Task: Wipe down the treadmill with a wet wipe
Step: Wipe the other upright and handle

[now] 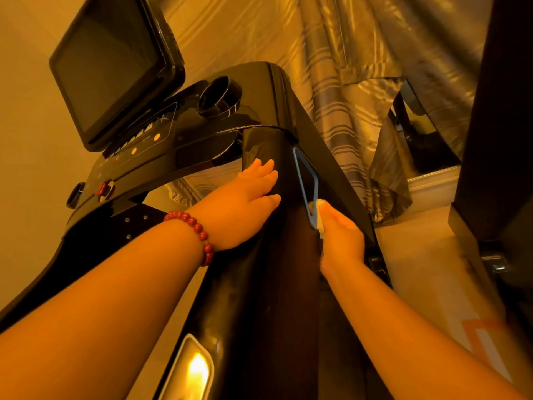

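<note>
While the left hand [245, 206] lies flat on the treadmill [268, 284], its fingers straight and close together against the glossy black upright, the right hand [340, 238] works on that upright's right edge. The right hand holds a small bunched wet wipe [318, 207], white and crumpled. The thumb lies along its top, and the fingers, mostly hidden behind the hand, fold round it. The wipe is pressed on the lower end of a thin pale-blue trim strip [302, 174], which traces a long, angular loop on the side face of the upright.

A bracelet [199, 229] of round, dark red beads circles the left wrist. The upright is smooth, broad and rounded, and its surface mirrors the left fingers. Near its lower end sits a shiny, silver-rimmed oval inlay [193, 368].

At the top left the upright meets the console, also gloss black. A flat rectangular screen [109, 73] with rounded corners stands tilted there, dark. Just beside it is a round, deep cup holder [219, 96]. Below the screen runs a row of small buttons [144, 140], and lower on the console's left edge sits a red knob [104, 189].

Behind the treadmill hangs a satiny curtain [360, 82] in loose folds, with bands of thin stripes. A tall dark cabinet [496, 140] stands at the right on the pale floor [418, 269].
</note>
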The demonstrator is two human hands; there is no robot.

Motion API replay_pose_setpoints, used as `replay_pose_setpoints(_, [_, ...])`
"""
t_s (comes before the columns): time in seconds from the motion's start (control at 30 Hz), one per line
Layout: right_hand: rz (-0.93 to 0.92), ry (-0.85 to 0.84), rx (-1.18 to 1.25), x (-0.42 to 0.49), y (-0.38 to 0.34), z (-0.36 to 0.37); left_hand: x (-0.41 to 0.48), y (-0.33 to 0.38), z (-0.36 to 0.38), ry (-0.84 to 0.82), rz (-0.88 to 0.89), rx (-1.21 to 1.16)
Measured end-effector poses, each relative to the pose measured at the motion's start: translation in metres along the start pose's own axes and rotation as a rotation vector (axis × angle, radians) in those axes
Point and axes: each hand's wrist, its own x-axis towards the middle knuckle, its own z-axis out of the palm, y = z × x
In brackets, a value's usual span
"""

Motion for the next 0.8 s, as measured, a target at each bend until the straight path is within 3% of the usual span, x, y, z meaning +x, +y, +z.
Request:
replay_pose_setpoints(0.33, [-0.111, -0.035, -0.068, -0.031, -0.014, 0.004, -0.044, -0.002, 0.005, -0.034, -0.004, -0.069])
replay_pose_setpoints(0.47, [-0.175, -0.15, -0.112, -0.067, -0.001, -0.017, -0.056, -0.002, 0.011, 0.004, -0.008, -0.145])
replay_pose_setpoints(0.57, [-0.284, -0.276, -0.124, -0.082, -0.013, -0.003, -0.061, -0.002, 0.012, 0.002, -0.01, -0.173])
replay_pose_setpoints(0.8, [-0.502, -0.321, -0.263, -0.083, -0.026, 0.01, -0.071, 0.002, 0.017, 0.007, -0.01, -0.164])
